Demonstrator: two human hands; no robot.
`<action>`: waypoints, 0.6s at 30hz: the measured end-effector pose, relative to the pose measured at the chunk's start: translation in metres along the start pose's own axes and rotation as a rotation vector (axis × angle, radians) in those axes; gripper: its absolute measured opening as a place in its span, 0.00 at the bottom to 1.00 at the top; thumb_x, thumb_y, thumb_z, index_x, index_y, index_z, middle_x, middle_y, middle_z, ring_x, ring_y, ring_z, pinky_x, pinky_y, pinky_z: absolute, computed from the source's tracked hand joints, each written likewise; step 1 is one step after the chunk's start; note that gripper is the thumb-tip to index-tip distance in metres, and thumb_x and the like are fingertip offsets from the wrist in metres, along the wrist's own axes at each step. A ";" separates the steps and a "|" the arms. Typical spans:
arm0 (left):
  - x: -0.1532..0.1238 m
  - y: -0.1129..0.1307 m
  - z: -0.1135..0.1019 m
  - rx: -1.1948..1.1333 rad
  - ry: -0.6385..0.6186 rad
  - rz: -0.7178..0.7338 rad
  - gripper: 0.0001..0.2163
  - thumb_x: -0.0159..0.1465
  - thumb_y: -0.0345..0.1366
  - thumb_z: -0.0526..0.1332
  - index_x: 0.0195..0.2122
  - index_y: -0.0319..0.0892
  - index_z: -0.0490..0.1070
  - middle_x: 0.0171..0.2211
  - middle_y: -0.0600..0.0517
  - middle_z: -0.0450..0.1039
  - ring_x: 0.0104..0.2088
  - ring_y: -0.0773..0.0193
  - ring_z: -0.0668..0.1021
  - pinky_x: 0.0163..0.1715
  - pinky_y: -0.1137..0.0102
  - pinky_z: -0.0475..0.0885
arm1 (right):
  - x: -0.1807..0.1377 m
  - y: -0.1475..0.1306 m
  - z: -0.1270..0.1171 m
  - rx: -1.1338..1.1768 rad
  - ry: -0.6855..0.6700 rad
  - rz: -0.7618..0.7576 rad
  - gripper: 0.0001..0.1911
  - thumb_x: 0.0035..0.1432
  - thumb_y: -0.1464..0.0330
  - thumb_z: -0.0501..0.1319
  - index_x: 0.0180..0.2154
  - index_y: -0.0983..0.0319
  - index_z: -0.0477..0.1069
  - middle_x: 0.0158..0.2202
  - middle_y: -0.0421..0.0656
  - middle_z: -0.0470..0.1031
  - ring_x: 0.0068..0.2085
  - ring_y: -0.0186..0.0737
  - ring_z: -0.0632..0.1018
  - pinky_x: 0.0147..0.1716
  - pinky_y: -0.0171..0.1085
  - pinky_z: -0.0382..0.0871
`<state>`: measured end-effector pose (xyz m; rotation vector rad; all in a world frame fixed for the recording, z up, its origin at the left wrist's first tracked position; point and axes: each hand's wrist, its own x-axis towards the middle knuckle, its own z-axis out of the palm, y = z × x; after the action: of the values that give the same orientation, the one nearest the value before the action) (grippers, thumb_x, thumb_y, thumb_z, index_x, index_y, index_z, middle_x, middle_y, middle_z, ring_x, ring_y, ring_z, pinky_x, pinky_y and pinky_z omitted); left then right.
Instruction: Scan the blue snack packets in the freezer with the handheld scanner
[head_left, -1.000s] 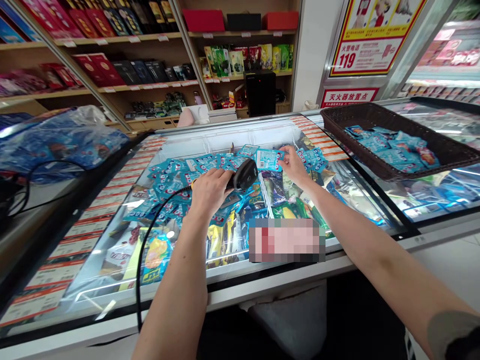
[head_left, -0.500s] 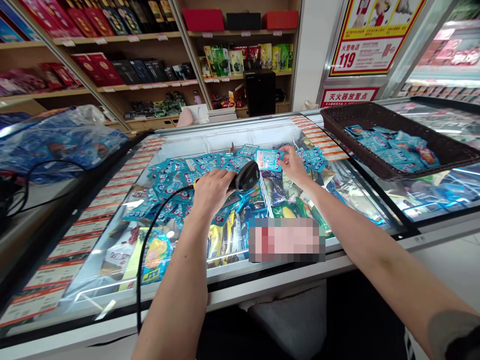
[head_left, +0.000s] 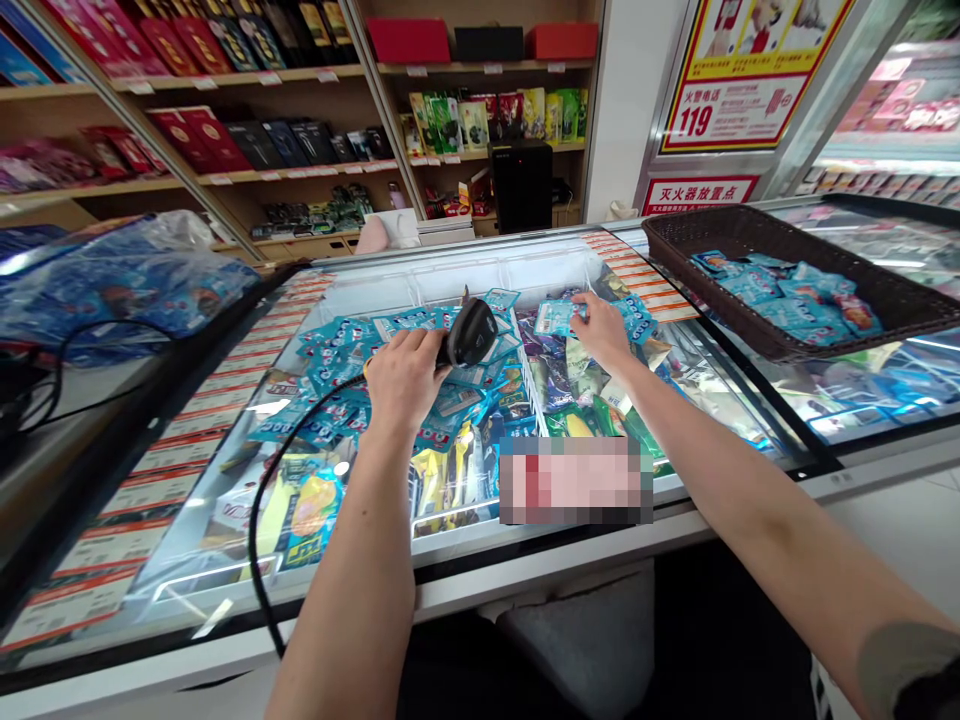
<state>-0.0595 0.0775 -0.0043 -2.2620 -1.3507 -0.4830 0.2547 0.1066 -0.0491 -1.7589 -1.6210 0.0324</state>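
Note:
My left hand (head_left: 405, 375) is wrapped round the handle of a black barcode scanner (head_left: 472, 333), whose head points right and whose cable runs down to the left. Between the thumb and fingers of my right hand (head_left: 602, 330) is a blue packet (head_left: 555, 318), held by its right end. Many similar blue packets (head_left: 334, 350) lie spread over the left part of the freezer's glass top, around and under my left hand. A few more blue packets (head_left: 637, 318) lie just right of my right hand.
A dark brown basket (head_left: 810, 345) with blue packets stands at the right. Plastic-wrapped blue packs (head_left: 127, 285) lie at the left. The chest freezer (head_left: 540, 560) shows colourful frozen goods through its glass. Shelves with boxes (head_left: 409, 42) stand behind, and a fire notice (head_left: 739, 110) hangs on the wall.
My right hand has moved right with the blue packet, away from the scanner. My left hand has shifted left and slightly up with the scanner.

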 end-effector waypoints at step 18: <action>-0.004 -0.011 0.000 0.050 0.061 -0.183 0.16 0.62 0.39 0.61 0.51 0.44 0.69 0.41 0.42 0.75 0.46 0.46 0.75 0.39 0.59 0.66 | -0.002 0.007 -0.007 -0.342 -0.004 -0.126 0.16 0.63 0.69 0.53 0.36 0.60 0.80 0.40 0.52 0.77 0.47 0.55 0.71 0.52 0.57 0.57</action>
<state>-0.0713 0.0790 -0.0038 -2.0770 -1.5282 -0.5677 0.2640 0.1014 -0.0487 -1.9009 -1.8198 -0.3186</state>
